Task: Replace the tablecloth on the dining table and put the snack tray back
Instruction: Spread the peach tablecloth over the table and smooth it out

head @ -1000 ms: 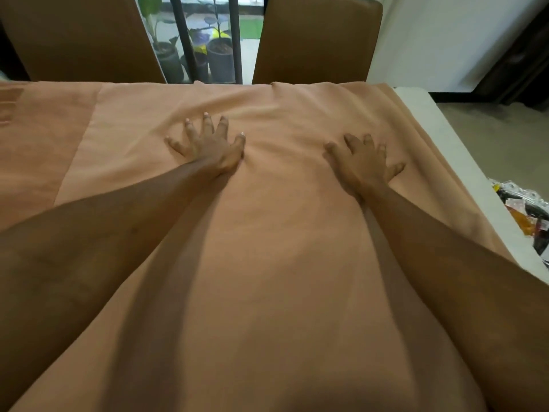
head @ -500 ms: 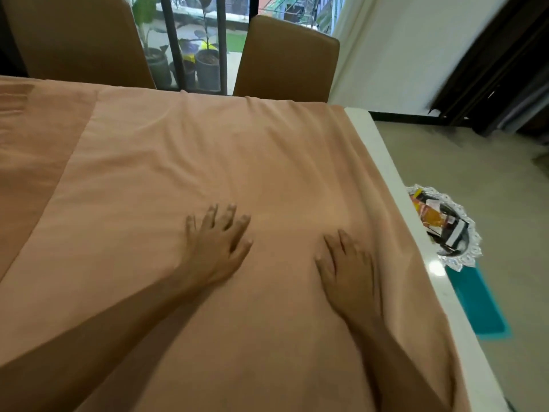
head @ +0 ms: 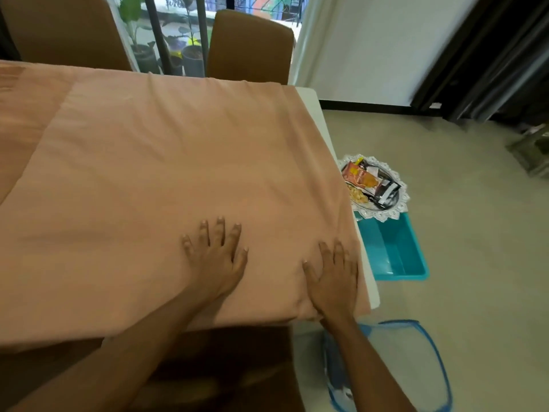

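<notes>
Peach tablecloth (head: pixel 178 173) spread over surface (head: pixel 309 93); white right edge left bare. Left hand (head: pixel 217 257) flat on cloth, fingers straight and splayed, gripping nothing. Right hand (head: pixel 332 278) flat near front right corner, fingers straight, pressing cloth (small fold beside thumb). Snack tray (head: pixel 386 215) off surface, resting on teal tub (head: pixel 395 251) on floor, just right of surface.
</notes>
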